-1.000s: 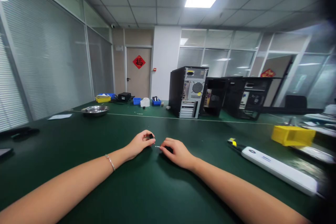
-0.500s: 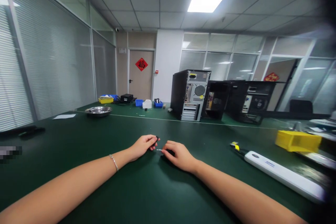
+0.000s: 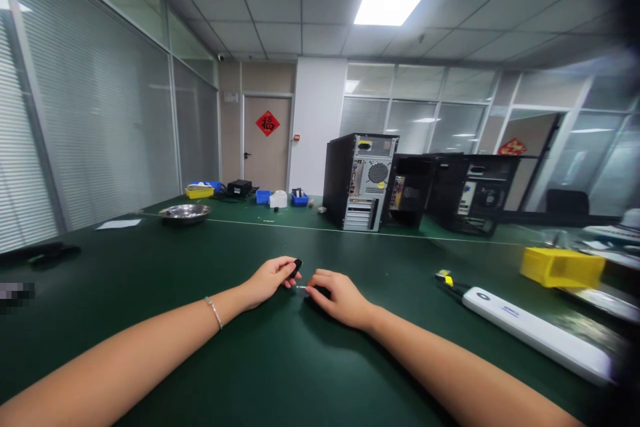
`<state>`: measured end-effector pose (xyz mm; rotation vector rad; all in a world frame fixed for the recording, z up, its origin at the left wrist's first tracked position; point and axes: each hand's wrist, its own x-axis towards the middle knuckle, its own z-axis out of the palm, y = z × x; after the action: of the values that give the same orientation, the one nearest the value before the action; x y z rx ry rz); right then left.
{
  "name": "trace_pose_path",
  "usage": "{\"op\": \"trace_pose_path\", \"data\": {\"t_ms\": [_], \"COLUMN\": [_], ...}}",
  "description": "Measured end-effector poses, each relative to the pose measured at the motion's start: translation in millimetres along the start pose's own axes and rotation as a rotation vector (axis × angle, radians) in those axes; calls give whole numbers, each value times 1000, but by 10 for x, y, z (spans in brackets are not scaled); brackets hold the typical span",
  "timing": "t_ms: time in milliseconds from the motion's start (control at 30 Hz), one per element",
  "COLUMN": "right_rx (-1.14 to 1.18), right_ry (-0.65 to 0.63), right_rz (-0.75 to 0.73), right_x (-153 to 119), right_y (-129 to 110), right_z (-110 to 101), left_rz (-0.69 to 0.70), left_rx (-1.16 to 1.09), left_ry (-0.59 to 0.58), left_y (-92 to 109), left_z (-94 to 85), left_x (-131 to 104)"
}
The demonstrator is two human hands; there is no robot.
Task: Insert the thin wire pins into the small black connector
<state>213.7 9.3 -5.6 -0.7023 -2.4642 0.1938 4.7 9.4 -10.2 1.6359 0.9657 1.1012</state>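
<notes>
Fingers of my left hand [image 3: 274,277] are closed on a small black object [image 3: 297,268]; its kind is too small to make out. Close by on the right, my right hand [image 3: 339,295] pinches a thin, light-coloured metallic piece [image 3: 301,287] between thumb and fingertips. This piece points left toward the fingers of my left hand. Whether it touches the black object I cannot tell. Both hands are low over the green tabletop [image 3: 240,373].
A white power strip [image 3: 535,333] and a yellow bin [image 3: 563,267] are on the right. Several computer cases, the nearest a tower [image 3: 337,180], stand behind my hands. Farther left are a metal bowl [image 3: 185,215], a paper sheet [image 3: 119,224] and small blue bins [image 3: 263,197].
The view has shifted slightly, and the black object in my left hand shows a little more. Both hands keep nearly the same position and grip.
</notes>
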Motion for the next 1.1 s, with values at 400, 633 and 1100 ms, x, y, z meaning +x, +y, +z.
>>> {"op": "trace_pose_path", "data": {"t_ms": [400, 633, 1100], "right_rx": [-18, -28, -103], "right_ry": [-4, 0, 101], "right_rz": [6, -4, 122], "right_x": [-1, -4, 4], "right_y": [1, -4, 52], "right_z": [-1, 8, 44], "left_rz": [0, -11, -17], "left_rx": [-76, -63, 22], "left_ry": [41, 47, -7], "left_y": [-67, -98, 11], "left_z": [-24, -42, -8], "left_x": [29, 37, -7]}}
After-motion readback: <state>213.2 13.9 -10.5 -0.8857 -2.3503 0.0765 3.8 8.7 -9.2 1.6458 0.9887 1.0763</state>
